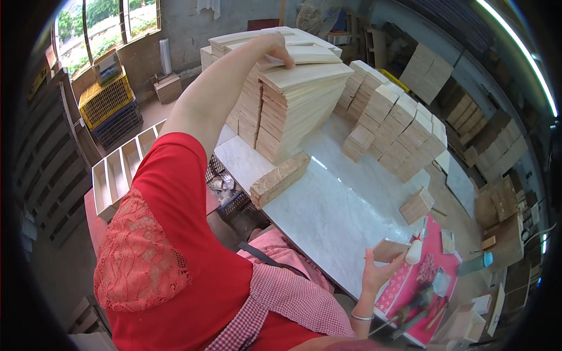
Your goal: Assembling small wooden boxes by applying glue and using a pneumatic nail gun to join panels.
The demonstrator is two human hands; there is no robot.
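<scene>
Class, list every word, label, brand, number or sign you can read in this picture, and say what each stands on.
No text can be read here.
Wooden piece at the right hand: no lettering visible.
Stacked boards under the left hand: no lettering visible.
Panel by the yellow crate: any print is too small to read.
Teal container: any label is too small and blurred.

I see the left hand (281,51) on the far board stack (304,108), the right hand (373,275) holding a wooden piece (390,250) near right.
</scene>
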